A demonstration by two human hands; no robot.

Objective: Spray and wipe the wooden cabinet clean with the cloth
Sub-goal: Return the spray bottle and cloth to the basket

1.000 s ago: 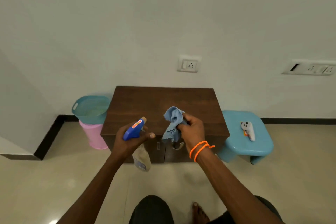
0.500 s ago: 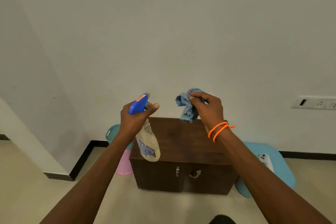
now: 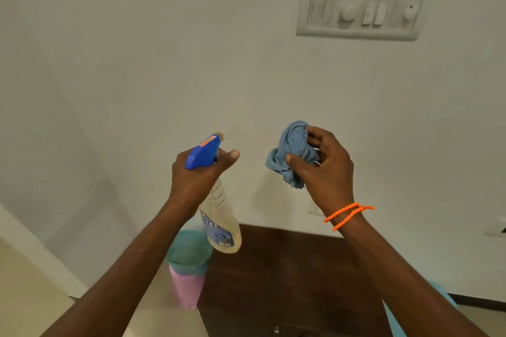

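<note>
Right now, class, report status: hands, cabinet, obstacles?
Left hand holds spray bottle. Right hand holds cloth. Cabinet unsprayed. Nothing blocking.

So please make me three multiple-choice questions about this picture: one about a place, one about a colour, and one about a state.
1. Where is the teal and pink plastic bin?
A. on top of the cabinet
B. on the floor, at the left side of the dark brown wooden cabinet
C. in the person's right hand

2. What colour is the trigger head of the clear plastic spray bottle?
A. blue
B. green
C. white

3. In what state is the light blue cleaning cloth?
A. spread flat on the cabinet
B. hanging from the wall switch panel
C. bunched up in the right hand

Answers: 1 B, the bin stands by the cabinet's left edge. 2 A, the head above the left hand is blue. 3 C, the fingers grip the crumpled cloth in the air.
</note>
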